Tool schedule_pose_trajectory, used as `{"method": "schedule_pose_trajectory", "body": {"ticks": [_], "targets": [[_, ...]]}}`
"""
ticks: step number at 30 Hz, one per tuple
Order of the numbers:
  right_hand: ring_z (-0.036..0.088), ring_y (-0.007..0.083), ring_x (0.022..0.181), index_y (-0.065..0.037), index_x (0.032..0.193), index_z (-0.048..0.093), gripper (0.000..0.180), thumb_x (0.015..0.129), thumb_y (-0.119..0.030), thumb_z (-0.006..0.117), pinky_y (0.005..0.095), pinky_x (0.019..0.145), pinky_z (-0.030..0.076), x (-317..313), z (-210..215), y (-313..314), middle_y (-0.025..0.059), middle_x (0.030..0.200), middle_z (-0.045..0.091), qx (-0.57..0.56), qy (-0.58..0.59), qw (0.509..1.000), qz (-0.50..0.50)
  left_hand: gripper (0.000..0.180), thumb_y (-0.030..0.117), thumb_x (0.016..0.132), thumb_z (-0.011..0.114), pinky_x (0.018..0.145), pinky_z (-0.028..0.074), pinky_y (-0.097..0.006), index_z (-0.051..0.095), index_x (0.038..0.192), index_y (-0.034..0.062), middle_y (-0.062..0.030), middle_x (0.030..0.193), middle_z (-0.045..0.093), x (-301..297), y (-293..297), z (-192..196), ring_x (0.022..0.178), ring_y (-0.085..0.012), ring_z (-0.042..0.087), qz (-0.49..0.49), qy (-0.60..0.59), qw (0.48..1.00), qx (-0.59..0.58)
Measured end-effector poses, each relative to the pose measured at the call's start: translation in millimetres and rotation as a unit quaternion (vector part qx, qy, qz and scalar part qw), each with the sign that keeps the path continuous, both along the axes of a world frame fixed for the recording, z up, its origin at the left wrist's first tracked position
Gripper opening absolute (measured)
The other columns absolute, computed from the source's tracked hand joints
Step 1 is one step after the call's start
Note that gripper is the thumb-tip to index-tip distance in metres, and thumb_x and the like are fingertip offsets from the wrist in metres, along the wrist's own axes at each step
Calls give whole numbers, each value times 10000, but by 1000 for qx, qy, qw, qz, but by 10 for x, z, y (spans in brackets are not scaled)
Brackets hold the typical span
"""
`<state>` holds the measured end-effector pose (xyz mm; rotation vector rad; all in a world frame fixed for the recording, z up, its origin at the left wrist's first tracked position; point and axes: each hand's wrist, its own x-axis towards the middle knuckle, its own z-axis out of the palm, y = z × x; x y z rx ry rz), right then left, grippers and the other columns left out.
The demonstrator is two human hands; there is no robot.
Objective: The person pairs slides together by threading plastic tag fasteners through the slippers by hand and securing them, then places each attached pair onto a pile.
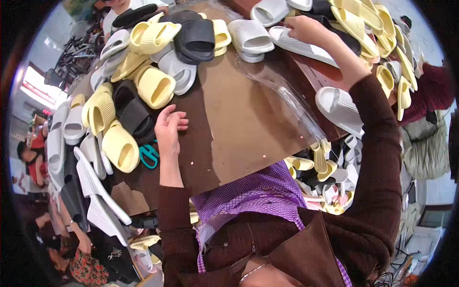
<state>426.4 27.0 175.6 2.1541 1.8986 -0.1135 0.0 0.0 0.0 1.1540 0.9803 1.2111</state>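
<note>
the left hand point(169, 126) lies palm down on the brown worktop point(239, 119), fingers loosely curled and holding nothing; its fingertips sit just beside a black slide sandal point(134, 112) and near a pale yellow slide sandal point(155, 86). teal-handled scissors point(149, 155) lie on the worktop just left of the left wrist. the right hand point(306, 28) reaches to the far side of the worktop and closes its fingers over the heel end of a white slide sandal point(303, 45). this sandal lies flat at the upper right of the worktop, long axis running from upper left to lower right, heel end toward the upper left under the hand. a second white slide sandal point(339, 107) lies near the right forearm at the worktop edge. a sheet of clear plastic film point(287, 95) lies across the worktop between the two hands. heaps of yellow, white and black sandals ring the worktop on the left, far and right sides.
</note>
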Motion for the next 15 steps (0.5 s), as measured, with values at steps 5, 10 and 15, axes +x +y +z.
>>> {"method": "schedule_pose_trajectory", "body": {"ticks": [5, 10, 15], "targets": [[498, 321, 1115, -122, 1291, 385, 655, 734, -332, 659, 447, 910, 413, -189, -637, 833, 155, 1206, 521, 240, -86, 950, 177, 286, 78, 862, 523, 559, 484, -231, 492, 1131, -16, -109, 861, 625, -30, 76, 7, 650, -135, 590, -26, -29, 999, -5], [580, 336, 985, -79, 1201, 481, 663, 689, -448, 686, 432, 829, 464, -319, -793, 1499, 180, 1079, 599, 159, 22, 977, 139, 297, 124, 839, 547, 569, 486, -241, 514, 1098, -17, -111, 846, 628, -110, 59, 100, 641, -144, 593, -16, -30, 999, -35], [612, 357, 779, 34, 805, 629, 323, 675, -262, 627, 425, 667, 489, -398, -804, 1699, 217, 832, 631, 195, 50, 957, 208, 315, 135, 799, 556, 535, 476, -246, 525, 1068, -27, -109, 819, 626, -206, 70, 147, 610, -147, 588, -15, -64, 996, -57]]}}
